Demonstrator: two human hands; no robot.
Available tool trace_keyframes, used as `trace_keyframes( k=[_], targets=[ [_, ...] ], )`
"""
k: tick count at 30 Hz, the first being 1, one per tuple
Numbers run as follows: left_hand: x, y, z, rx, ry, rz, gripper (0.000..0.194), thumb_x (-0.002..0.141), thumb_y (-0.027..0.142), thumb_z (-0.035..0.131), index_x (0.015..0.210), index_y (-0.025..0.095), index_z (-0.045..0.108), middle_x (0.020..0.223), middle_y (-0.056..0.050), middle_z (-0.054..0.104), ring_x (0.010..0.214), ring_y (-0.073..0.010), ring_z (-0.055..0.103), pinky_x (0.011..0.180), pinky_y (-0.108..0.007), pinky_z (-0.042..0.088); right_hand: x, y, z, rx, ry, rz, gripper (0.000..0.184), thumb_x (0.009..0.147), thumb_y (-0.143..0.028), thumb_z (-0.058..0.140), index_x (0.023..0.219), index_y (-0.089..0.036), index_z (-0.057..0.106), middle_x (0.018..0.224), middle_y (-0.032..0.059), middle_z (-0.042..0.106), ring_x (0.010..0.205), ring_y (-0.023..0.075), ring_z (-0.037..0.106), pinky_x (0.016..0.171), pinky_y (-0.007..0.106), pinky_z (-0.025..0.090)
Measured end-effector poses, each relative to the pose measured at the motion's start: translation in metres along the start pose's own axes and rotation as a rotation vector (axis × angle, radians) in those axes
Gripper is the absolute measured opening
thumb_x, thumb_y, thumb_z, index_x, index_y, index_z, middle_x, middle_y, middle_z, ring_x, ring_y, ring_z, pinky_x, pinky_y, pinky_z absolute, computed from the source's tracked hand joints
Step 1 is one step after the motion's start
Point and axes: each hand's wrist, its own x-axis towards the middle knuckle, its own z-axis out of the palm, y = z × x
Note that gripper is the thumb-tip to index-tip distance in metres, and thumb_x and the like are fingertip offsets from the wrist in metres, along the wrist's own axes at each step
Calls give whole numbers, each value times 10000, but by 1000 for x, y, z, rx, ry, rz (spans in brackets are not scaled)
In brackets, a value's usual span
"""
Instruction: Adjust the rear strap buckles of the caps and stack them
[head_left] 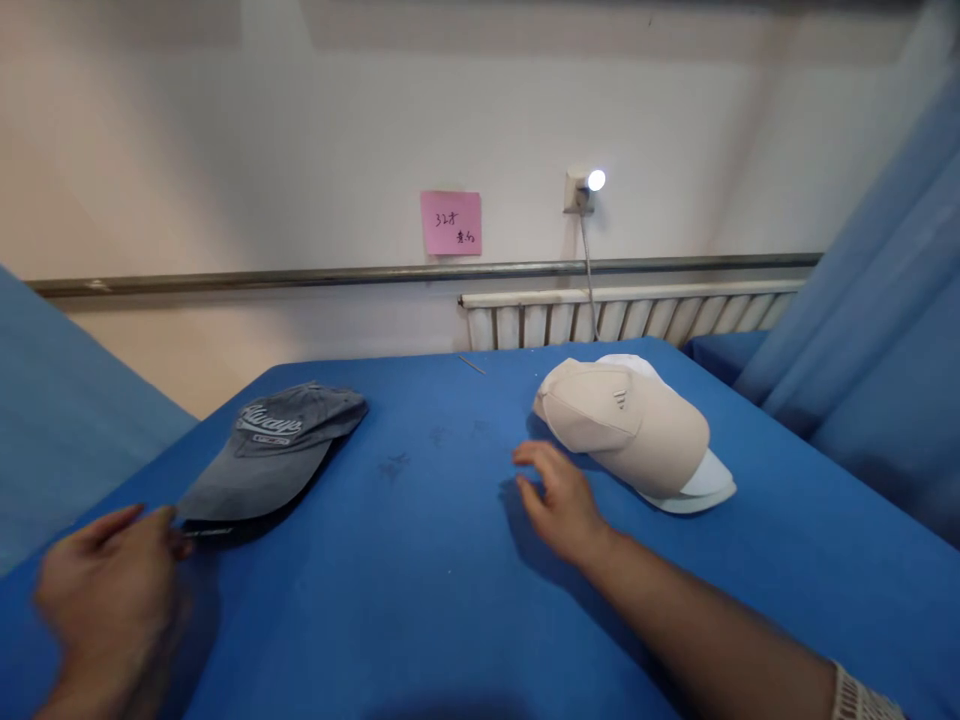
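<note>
A grey baseball cap (289,425) with white "Always" lettering lies at the left of the blue surface, its brim toward me. A black brim (247,528) shows under it. My left hand (112,590) is beside the tip of the grey brim, smeared by motion; whether its fingers grip the brim cannot be made out. At the right, a beige baseball cap (626,420) with a small dark logo rests over white headwear, whose white brim (709,480) sticks out below. My right hand (559,505) hovers just left of the beige cap, fingers curved and apart, holding nothing.
A blue-covered table (390,600) carries the caps, with a thin stick (472,364) near its far edge. Behind are a metal rail (337,278), a radiator (630,315), a pink note (451,223) and a lit plug with cord. Blue curtains (892,400) hang at both sides.
</note>
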Motion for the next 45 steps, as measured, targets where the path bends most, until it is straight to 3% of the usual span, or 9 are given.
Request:
trace_keyframes(
  k=[3,6,8,14,20,24,30,38,45],
  targets=[
    [-16,-15,50,84,-407,180,188,748,144,668,932,183,654,555,82,563,521,-96,516,483,-141,399,17,21,-26,-449,220,46,442,840,-192,609,1275,-167,535,1414,189,498,1329,349,418,1070,552,341],
    [-54,-43,94,42,-832,211,185,720,295,697,858,185,640,564,55,549,501,-112,493,490,-197,390,25,37,-41,-710,206,73,695,769,-235,720,1400,-154,440,1537,212,357,1427,419,243,1090,607,238],
    [-84,-62,113,45,-1105,214,201,749,379,652,821,195,612,557,53,515,477,-117,469,472,-217,359,26,43,-45,-775,185,79,649,771,-220,719,1368,-169,472,1535,201,369,1428,405,244,1086,577,236],
    [-127,-90,120,77,-1379,269,143,737,338,685,730,196,670,632,28,567,594,-136,506,588,-248,403,32,51,-50,-800,193,85,198,864,-139,580,1045,-203,629,1232,116,646,1283,316,431,1029,501,239],
    [-112,-91,111,56,-1366,232,166,760,354,676,771,189,665,630,28,574,587,-141,530,598,-263,425,31,40,-66,-645,351,-64,108,908,-153,530,932,-215,615,1050,77,701,1112,263,565,992,463,312],
    [-105,-95,119,-25,-1226,170,348,735,406,693,979,174,607,912,-61,688,750,-193,655,663,-306,506,25,16,-69,-190,583,-179,76,922,-224,553,992,-243,578,1094,61,669,1106,248,598,990,451,409],
    [-93,-92,121,-95,-1084,113,475,735,437,694,1093,165,541,1266,-175,618,945,-242,686,734,-348,538,22,8,-54,445,515,238,208,872,-385,639,968,-214,570,805,-8,602,724,160,574,666,295,478],
    [-98,-92,118,-84,-1134,92,400,679,397,736,987,174,612,1084,-114,706,830,-221,694,720,-349,540,24,24,-48,538,501,377,287,845,-443,639,972,-199,558,812,2,614,734,160,563,660,285,464],
    [-101,-87,114,-114,-1161,107,404,681,420,752,975,168,634,1042,-109,719,841,-241,693,790,-384,536,19,14,-55,401,513,166,178,894,-354,632,993,-211,595,889,23,664,826,183,628,752,328,518]
  ],
)
